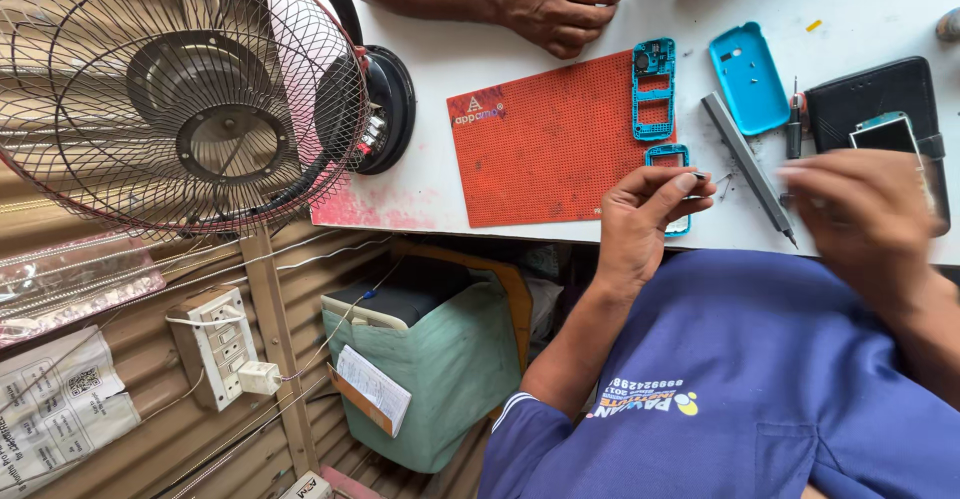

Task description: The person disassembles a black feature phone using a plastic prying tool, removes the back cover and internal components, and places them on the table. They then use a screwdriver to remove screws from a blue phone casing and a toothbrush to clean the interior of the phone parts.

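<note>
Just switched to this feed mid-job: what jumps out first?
A big wire-caged fan fills the upper left, beside the white table. On the table's orange mat lies a teal phone frame, with a teal back cover to its right. Below them the left hand pinches a small dark part at a second teal piece; the right hand is blurred.

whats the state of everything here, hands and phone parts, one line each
left hand: pinched shut on a small dark part
right hand: blurred, grip unclear
blue phone frame: stripped, flat on the red mat
second blue frame: partly under the left hand
blue back cover: off, lying on the table
screwdriver: lying untouched
white adapter: plugged into the socket board
</note>
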